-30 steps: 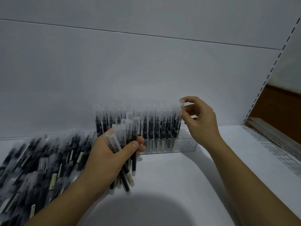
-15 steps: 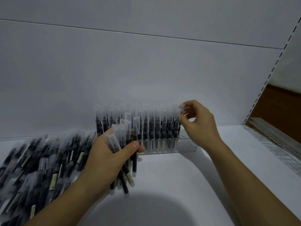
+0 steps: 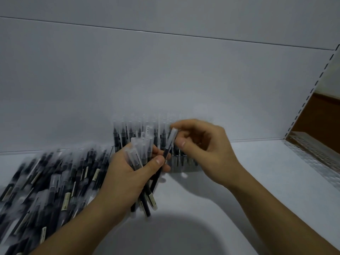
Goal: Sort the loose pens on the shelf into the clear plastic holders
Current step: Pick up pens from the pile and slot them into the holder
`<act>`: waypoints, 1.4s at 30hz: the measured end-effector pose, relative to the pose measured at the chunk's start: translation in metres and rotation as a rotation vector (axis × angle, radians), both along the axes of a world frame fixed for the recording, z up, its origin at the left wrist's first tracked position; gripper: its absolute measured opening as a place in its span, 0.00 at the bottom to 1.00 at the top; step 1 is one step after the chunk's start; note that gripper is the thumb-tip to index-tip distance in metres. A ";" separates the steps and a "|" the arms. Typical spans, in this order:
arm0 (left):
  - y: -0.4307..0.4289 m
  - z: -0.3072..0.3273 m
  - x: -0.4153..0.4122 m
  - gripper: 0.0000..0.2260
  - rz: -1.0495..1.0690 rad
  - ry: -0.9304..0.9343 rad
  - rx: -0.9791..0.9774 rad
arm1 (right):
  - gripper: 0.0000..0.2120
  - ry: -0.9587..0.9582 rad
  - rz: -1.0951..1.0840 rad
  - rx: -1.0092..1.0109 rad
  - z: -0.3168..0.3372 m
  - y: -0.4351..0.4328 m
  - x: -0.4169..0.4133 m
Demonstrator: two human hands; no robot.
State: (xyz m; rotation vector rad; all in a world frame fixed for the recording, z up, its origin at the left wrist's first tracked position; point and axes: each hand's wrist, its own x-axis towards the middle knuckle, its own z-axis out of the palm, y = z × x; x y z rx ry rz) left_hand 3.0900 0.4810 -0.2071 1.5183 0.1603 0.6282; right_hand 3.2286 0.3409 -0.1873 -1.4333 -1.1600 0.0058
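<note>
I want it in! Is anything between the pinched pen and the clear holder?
Nothing visible. The right hand pinches the pen right by the clear holder; the bundle in the left hand sits beside it.

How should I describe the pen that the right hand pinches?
On the white shelf, before the clear holder, the left hand grips a bundle of pens. The right hand pinches one pen by its cap; it alone leans right, out of the bundle.

Nothing readable here tbh. The loose pens point(image 3: 55, 181) piled left of the clear holder point(image 3: 177, 162) have little pale labels point(image 3: 66, 200) on their barrels, but the print's way too blurry to make out.
</note>
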 end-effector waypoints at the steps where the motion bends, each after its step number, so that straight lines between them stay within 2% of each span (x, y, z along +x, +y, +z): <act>1: 0.000 0.000 0.000 0.04 0.002 -0.001 0.007 | 0.12 0.028 0.046 -0.029 -0.001 0.001 -0.001; 7: 0.000 -0.002 0.002 0.04 -0.018 0.010 0.039 | 0.06 0.105 0.086 -0.057 -0.001 0.005 -0.001; 11: 0.003 -0.006 0.002 0.02 0.044 0.034 0.072 | 0.02 0.227 0.109 0.048 0.006 -0.001 0.002; 18: 0.003 -0.007 0.001 0.02 0.076 0.073 0.023 | 0.02 0.301 -0.029 0.182 0.016 -0.015 0.024; 28: 0.000 0.000 0.000 0.06 0.052 0.055 0.012 | 0.07 0.119 -0.458 0.332 0.020 -0.027 0.042; 32: -0.001 0.001 0.000 0.08 0.048 0.032 0.012 | 0.05 0.068 -0.621 0.334 0.017 -0.029 0.053; 36: 0.000 -0.001 0.001 0.04 0.045 0.027 0.005 | 0.04 0.053 -0.681 0.297 0.014 -0.030 0.059; 42: 0.000 -0.001 0.001 0.04 0.047 0.029 0.011 | 0.03 0.016 -0.693 0.181 0.007 -0.027 0.064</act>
